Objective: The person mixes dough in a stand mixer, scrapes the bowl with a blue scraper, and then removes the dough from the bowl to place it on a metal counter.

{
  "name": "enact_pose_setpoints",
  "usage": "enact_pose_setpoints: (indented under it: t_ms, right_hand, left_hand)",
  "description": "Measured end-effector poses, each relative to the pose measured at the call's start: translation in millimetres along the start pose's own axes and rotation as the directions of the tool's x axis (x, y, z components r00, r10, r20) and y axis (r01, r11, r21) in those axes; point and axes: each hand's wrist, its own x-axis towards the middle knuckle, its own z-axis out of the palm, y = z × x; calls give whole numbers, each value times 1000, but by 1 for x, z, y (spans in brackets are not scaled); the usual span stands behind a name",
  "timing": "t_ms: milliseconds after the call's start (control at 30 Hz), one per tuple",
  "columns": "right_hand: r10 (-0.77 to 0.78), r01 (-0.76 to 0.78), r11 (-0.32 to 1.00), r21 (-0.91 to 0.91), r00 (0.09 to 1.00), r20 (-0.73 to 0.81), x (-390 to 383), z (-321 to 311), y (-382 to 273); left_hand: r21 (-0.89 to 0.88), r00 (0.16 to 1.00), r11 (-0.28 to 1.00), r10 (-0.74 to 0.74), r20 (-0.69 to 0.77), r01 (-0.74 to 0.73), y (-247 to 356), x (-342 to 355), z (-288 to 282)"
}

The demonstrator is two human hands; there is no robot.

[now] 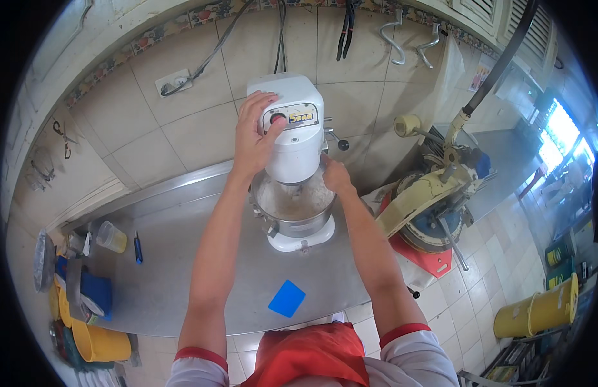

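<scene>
White mixer (pixel 296 155) upright on the steel table (pixel 176 277), near the tiled wall; its metal bowl (pixel 305 228) contains pale material (pixel 286 201). Your left hand (pixel 252 140) lies unclosed against the mixer's head, thumb at the red button (pixel 278 120) (pressing or merely touching: undetermined). Your right hand (pixel 336 176) is at the bowl's right rim; cannot tell whether it grips anything. Flat blue piece (pixel 287 298) near the front edge.
</scene>
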Motion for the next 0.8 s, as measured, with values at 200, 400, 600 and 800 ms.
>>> enact_pose_setpoints:
  t_ms: [200, 400, 600, 800]
  right_hand:
    - [-2, 2, 1000, -12, 1000, 1, -1, -3, -1]
    - [-27, 27, 999, -31, 1000, -5, 0, -1, 2]
    - [-12, 12, 999, -32, 1000, 7, 0, -1, 0]
    - [10, -8, 999, -39, 998, 54, 2, -2, 2]
  left_hand:
    - [7, 999, 999, -35, -13, 35, 0, -1, 3]
    - [2, 1000, 1000, -25, -6, 25, 1, 0, 2]
    - [-5, 999, 999, -35, 5, 35, 0, -1, 1]
    - [2, 999, 1000, -30, 30, 30, -2, -1, 1]
